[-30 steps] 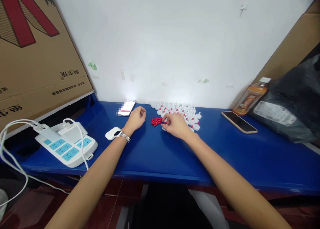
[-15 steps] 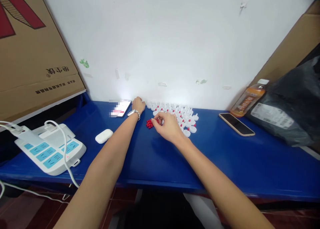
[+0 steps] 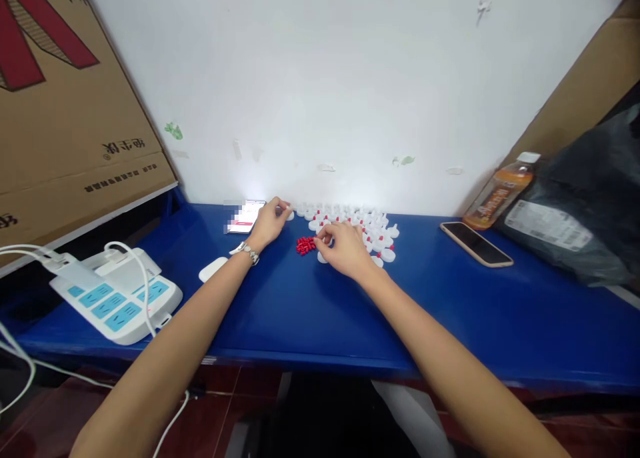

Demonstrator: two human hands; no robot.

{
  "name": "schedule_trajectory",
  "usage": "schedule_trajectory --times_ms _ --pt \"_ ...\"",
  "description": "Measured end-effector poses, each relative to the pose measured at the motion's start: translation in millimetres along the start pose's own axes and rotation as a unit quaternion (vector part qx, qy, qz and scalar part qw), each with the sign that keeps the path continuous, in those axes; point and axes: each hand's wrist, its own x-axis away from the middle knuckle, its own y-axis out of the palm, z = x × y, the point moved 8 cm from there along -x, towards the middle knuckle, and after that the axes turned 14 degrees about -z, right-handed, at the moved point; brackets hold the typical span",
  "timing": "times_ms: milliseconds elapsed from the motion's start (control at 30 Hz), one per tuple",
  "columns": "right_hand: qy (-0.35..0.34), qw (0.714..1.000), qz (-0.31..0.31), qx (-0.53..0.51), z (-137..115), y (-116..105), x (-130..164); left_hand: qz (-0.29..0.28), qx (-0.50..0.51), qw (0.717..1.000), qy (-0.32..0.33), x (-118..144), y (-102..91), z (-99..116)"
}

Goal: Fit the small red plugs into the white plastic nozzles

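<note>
Just left of the frame's centre, the left hand [image 3: 269, 223] pinches a small round white plastic piece [image 3: 290, 215] in its grip. The right hand [image 3: 345, 250], right of centre, curls beside a pile of tiny red caps [image 3: 304, 246]; whether its grip holds one, I can't tell from here. More white discs [image 3: 387, 254], some red-tipped, crowd the glossy blue surface [image 3: 310, 311] around it.
</note>
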Motion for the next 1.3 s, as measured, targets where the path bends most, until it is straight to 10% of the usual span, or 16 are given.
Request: schedule_trajectory --times_ms 300,833,1067,1300 --pt "-0.079 0.978 -0.074 0.18 -35 32 -2 -0.163 0.029 0.985 0.04 55 12.6 24" --pt "-0.101 0.975 -0.077 0.181 -28 36 -4 -0.146 -0.068 0.985 0.063 67 26.7 53" --pt "-0.085 0.993 0.011 -0.081 -9 -3 1 -0.186 -0.034 0.98 0.065 72 36.2 63" --pt "-0.071 0.931 0.063 -0.353 5 -2 2 -0.209 -0.086 0.97 0.086 79 44.3 83"
